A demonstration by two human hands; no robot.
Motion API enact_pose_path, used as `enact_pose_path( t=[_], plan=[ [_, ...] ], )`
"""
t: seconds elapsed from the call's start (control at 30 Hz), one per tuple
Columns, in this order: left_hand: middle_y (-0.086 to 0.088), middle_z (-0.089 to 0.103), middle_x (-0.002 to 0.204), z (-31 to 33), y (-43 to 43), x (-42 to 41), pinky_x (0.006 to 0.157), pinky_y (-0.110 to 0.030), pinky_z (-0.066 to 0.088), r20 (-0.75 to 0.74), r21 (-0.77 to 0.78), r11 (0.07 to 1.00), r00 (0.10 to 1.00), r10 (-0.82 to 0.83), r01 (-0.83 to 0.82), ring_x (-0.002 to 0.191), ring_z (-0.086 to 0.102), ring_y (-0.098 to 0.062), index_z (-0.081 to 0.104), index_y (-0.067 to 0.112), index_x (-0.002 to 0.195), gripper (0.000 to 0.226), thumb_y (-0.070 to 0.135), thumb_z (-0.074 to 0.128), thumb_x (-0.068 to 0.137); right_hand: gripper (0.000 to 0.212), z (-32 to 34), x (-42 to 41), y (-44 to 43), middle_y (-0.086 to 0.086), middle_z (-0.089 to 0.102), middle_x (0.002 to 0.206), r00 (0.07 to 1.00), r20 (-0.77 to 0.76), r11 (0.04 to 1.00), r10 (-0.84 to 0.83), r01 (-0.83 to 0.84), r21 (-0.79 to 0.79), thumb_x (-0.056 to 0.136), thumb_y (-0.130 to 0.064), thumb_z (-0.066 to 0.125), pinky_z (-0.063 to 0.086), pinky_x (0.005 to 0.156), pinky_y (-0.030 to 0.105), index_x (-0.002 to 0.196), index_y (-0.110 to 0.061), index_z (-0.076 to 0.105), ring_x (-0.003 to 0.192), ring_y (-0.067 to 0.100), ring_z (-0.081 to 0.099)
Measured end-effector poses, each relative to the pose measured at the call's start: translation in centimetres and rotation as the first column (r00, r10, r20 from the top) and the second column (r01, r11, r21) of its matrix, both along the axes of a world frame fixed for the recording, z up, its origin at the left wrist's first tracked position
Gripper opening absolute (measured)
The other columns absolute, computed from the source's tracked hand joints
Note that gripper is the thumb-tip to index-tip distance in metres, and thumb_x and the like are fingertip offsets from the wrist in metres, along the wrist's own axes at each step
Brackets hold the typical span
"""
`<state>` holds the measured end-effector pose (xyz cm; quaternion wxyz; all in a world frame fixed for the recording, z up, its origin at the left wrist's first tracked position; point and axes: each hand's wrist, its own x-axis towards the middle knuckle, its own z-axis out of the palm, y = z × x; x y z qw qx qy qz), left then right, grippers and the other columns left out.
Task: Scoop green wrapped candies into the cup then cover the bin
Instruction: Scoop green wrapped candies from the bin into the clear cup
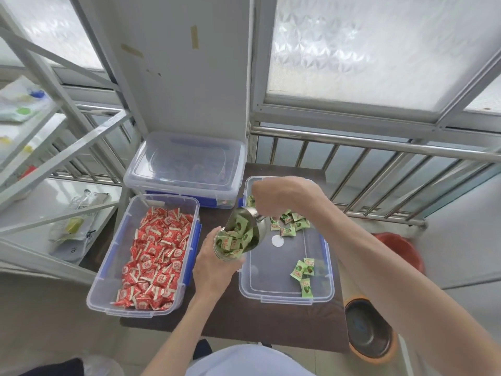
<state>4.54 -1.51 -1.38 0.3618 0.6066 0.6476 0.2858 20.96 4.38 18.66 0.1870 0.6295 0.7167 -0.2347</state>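
Note:
My left hand (214, 270) grips a clear cup (230, 246) filled with green wrapped candies, held between the two front bins. My right hand (284, 196) holds a metal scoop (244, 226) by its handle, tilted mouth-down onto the cup's rim with green candies sliding from it. Behind them sits the clear bin with blue latches (284, 283); a few green candies (303, 270) lie loose in its near part and several more (292, 221) farther back under my right wrist.
A clear bin of red wrapped candies (154, 256) stands at the left on the dark table (238, 318). A lidded clear bin (187, 169) sits behind it. Metal railing runs along the right; an orange-rimmed bowl (370, 332) and a red basin (401, 253) are on the floor.

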Motion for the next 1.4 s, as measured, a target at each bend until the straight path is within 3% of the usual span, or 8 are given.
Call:
enact_pose_path(
  t=[0.13, 0.47, 0.6, 0.77, 0.93, 1.17, 1.3, 1.4],
  plan=[
    [0.016, 0.065, 0.108, -0.1, 0.3, -0.2, 0.077, -0.021, 0.048, 0.041, -0.014, 1.000, 0.999, 0.006, -0.005, 0.099, 0.063, -0.010, 0.049, 0.039, 0.123, 0.077, 0.028, 0.089, 0.059, 0.013, 1.5, -0.7, -0.3, 0.006, 0.065, 0.074, 0.999, 0.048, 1.000, 0.000, -0.002, 0.027, 0.083, -0.002, 0.043, 0.035, 0.044, 0.027, 0.073, -0.009, 0.045, 0.052, 0.018, 0.051],
    [0.013, 0.064, 0.107, -0.6, 0.6, -0.8, 0.073, -0.008, 0.043, 0.093, -0.015, 1.000, 0.996, 0.010, -0.009, 0.097, 0.062, -0.010, 0.051, 0.032, 0.122, 0.077, 0.019, 0.091, 0.058, 0.027, 2.0, -1.1, -1.7, 0.002, 0.040, 0.063, 0.998, 0.069, 0.995, -0.005, -0.002, 0.105, 0.083, -0.003, 0.045, 0.029, 0.046, 0.026, 0.059, -0.011, 0.035, 0.049, 0.019, 0.037],
    [0.016, 0.061, 0.107, -0.6, 0.7, -0.9, 0.074, -0.007, 0.043, 0.084, 0.013, 1.000, 0.996, -0.008, 0.007, 0.097, 0.061, -0.008, 0.050, 0.032, 0.123, 0.079, 0.019, 0.091, 0.057, 0.014, 2.4, -1.0, -2.2, -0.001, 0.041, 0.068, 0.997, 0.076, 0.988, -0.028, 0.016, 0.152, 0.084, -0.005, 0.043, 0.029, 0.046, 0.027, 0.071, -0.011, 0.042, 0.051, 0.017, 0.040],
    [0.014, 0.062, 0.107, -0.7, 0.7, -0.8, 0.075, -0.009, 0.047, 0.092, 0.028, 1.000, 0.996, -0.015, 0.013, 0.095, 0.062, -0.007, 0.050, 0.030, 0.123, 0.079, 0.020, 0.093, 0.058, 0.027, 2.4, -0.8, -2.2, 0.001, 0.038, 0.063, 0.997, 0.049, 0.985, -0.053, 0.044, 0.167, 0.081, -0.006, 0.045, 0.024, 0.045, 0.025, 0.059, -0.014, 0.031, 0.048, 0.019, 0.034],
    [0.021, 0.061, 0.096, -0.3, 0.9, -0.7, 0.068, -0.002, 0.044, 0.137, 0.014, 1.000, 0.991, 0.004, -0.006, 0.089, 0.063, -0.005, 0.048, 0.037, 0.118, 0.077, 0.022, 0.093, 0.058, 0.032, 0.3, -1.0, -1.8, 0.003, 0.028, 0.060, 0.999, -0.020, 0.993, -0.046, 0.048, 0.105, 0.078, -0.006, 0.044, 0.024, 0.049, 0.026, 0.055, -0.016, 0.024, 0.062, 0.027, 0.034],
    [0.015, 0.062, 0.108, -0.7, 0.9, -1.6, 0.083, -0.025, 0.055, 0.142, 0.055, 0.998, 0.989, 0.030, -0.038, 0.099, 0.062, -0.008, 0.051, 0.030, 0.124, 0.082, 0.025, 0.095, 0.054, 0.030, 1.3, 0.6, -2.6, 0.003, 0.041, 0.057, 0.992, -0.102, 0.973, -0.073, 0.094, 0.213, 0.080, -0.008, 0.044, 0.028, 0.048, 0.027, 0.055, -0.015, 0.029, 0.058, 0.027, 0.041],
    [0.021, 0.063, 0.103, -0.4, 1.0, -1.2, 0.083, -0.027, 0.058, 0.179, 0.041, 0.998, 0.983, 0.045, -0.054, 0.096, 0.063, -0.001, 0.053, 0.034, 0.120, 0.080, 0.020, 0.094, 0.053, 0.027, -0.4, 0.5, -2.5, 0.004, 0.034, 0.064, 0.997, -0.024, 0.976, -0.073, 0.077, 0.202, 0.078, -0.007, 0.042, 0.025, 0.048, 0.029, 0.057, -0.015, 0.026, 0.060, 0.027, 0.036],
    [0.022, 0.063, 0.104, -0.5, 1.2, -1.2, 0.084, -0.027, 0.057, 0.204, 0.027, 0.998, 0.977, 0.058, -0.065, 0.096, 0.063, 0.000, 0.054, 0.032, 0.121, 0.080, 0.019, 0.095, 0.053, 0.026, -1.6, 1.1, -2.6, 0.005, 0.035, 0.067, 0.993, -0.077, 0.975, -0.094, 0.108, 0.195, 0.077, -0.008, 0.040, 0.025, 0.048, 0.029, 0.057, -0.015, 0.026, 0.060, 0.026, 0.036]
  ],
)
